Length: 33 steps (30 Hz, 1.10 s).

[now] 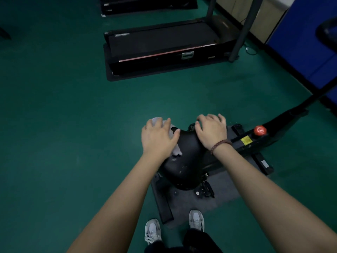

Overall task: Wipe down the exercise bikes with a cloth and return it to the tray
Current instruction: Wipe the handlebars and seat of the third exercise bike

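Note:
An exercise bike's black saddle (pixel 184 161) is below me, worn with pale scuffs. My left hand (pixel 157 136) lies flat on a light grey cloth (pixel 176 150) and presses it onto the saddle's left side; the cloth shows past my fingertips and under my palm. My right hand (pixel 211 132) rests with spread fingers on the saddle's right front. The bike frame (pixel 255 143) runs off to the right with a red knob (pixel 259 130) and a yellow label. No tray is in view.
The bike stands on a dark mat (pixel 215 194) on a green floor (pixel 63 106). A black treadmill (pixel 164 44) lies ahead, another behind it. A blue wall panel (pixel 310 42) is at right. My shoes (pixel 153 230) are by the mat.

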Each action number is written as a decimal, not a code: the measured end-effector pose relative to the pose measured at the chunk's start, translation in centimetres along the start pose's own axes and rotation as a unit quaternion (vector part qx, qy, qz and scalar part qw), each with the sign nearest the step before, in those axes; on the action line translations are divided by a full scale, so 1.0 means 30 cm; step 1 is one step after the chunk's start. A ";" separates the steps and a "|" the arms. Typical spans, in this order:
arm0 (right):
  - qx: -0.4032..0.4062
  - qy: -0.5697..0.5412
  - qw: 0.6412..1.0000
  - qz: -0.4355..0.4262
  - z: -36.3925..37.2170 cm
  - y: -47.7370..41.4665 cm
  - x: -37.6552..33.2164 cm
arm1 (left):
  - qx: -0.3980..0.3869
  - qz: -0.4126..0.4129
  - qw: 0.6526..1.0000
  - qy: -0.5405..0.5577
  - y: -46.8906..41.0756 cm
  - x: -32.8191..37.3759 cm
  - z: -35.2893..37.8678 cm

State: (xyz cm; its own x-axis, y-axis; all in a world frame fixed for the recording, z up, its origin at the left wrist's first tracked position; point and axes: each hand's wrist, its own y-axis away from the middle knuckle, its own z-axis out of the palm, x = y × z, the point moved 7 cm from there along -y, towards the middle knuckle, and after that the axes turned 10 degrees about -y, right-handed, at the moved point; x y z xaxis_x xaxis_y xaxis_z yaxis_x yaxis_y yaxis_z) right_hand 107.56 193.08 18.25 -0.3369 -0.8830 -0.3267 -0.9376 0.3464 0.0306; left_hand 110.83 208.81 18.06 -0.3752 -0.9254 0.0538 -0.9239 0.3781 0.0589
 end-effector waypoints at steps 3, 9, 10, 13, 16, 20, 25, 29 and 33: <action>0.024 0.049 0.998 -0.020 0.011 -0.012 0.000 | -0.005 0.066 0.997 -0.030 -0.081 0.007 0.012; 0.086 0.029 0.995 -0.033 0.015 -0.013 -0.002 | -0.029 0.172 0.981 -0.084 -0.164 0.126 0.018; 0.093 0.028 0.995 -0.036 0.016 -0.015 -0.001 | -0.028 0.190 0.978 -0.086 -0.163 0.160 0.020; 0.089 0.025 0.995 -0.038 0.022 -0.018 0.003 | -0.027 0.215 0.974 -0.071 -0.154 0.229 0.025; 0.086 0.025 0.995 -0.051 0.023 -0.019 0.004 | -0.033 0.180 0.982 -0.056 -0.172 0.195 0.038; 0.077 0.023 0.995 -0.067 0.023 -0.016 0.003 | -0.102 0.003 0.994 0.039 -0.212 -0.018 0.072; 0.103 0.006 0.992 -0.073 0.012 -0.001 -0.006 | -0.038 -0.101 0.973 0.205 -0.112 -0.103 0.091; 0.081 0.006 0.993 -0.087 0.025 -0.005 -0.005 | 0.043 -0.164 0.954 0.249 -0.003 -0.124 0.091; 0.088 -0.006 0.992 -0.092 0.017 -0.001 -0.005 | 0.134 -0.160 0.947 0.244 0.151 -0.075 0.072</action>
State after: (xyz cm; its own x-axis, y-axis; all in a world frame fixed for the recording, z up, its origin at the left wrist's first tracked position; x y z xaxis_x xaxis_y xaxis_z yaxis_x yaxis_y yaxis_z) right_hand 107.69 193.37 17.81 -0.1590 -0.9329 -0.3230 -0.9532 0.2303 -0.1959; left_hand 107.32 212.55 16.07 -0.0536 -0.8433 0.5347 -0.9949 -0.0006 -0.1007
